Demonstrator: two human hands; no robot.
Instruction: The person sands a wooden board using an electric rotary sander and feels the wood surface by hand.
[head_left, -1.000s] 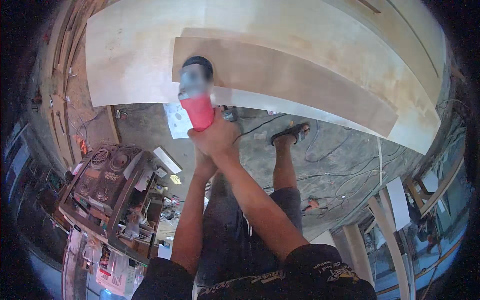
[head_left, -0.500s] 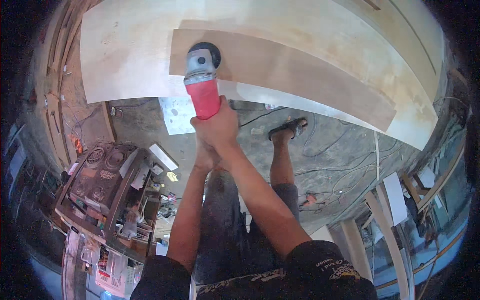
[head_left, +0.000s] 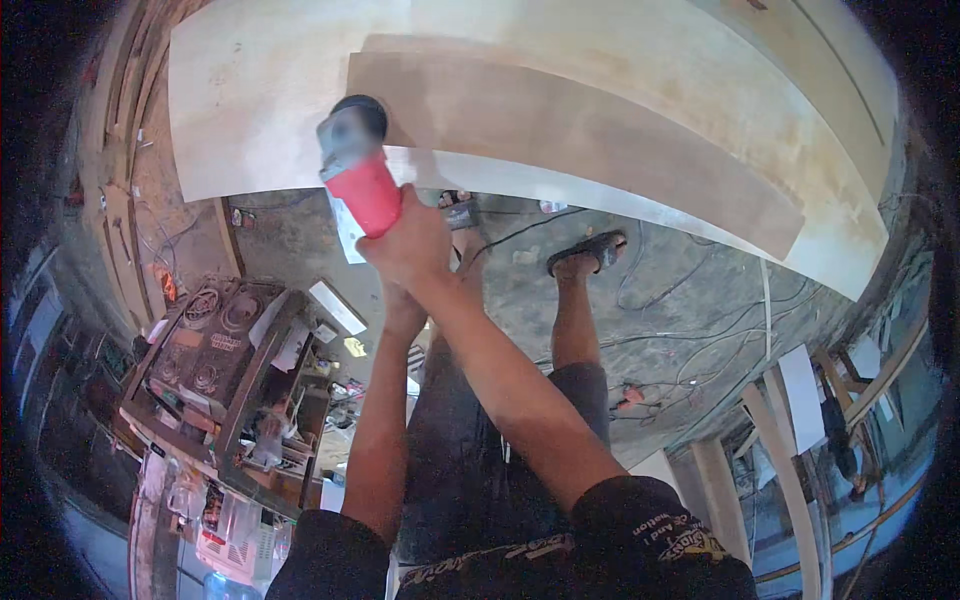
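A red and grey angle grinder (head_left: 363,193) with a round black disc (head_left: 362,115) lies across the near edge of a large pale board. Its disc sits by the left end of a long brown strip (head_left: 560,125) on that board. My right hand (head_left: 412,240) is closed around the red body from behind. Under and behind it is my left hand (head_left: 402,308), close to the tool's rear end; its fingers are hidden by the right hand. The grinder's head is slightly blurred.
The pale board (head_left: 255,110) spans the far side. Below it, cables (head_left: 690,345) run over the concrete floor near my sandalled feet (head_left: 600,250). A dusty cabinet with speaker-like rounds (head_left: 215,345) stands at left. Boards (head_left: 780,480) lean at right, and planks (head_left: 120,210) lie far left.
Both hands and the grinder have moved left and toward me, with its head tipped further left. More of my left foot shows beside the tool. The view has shifted slightly.
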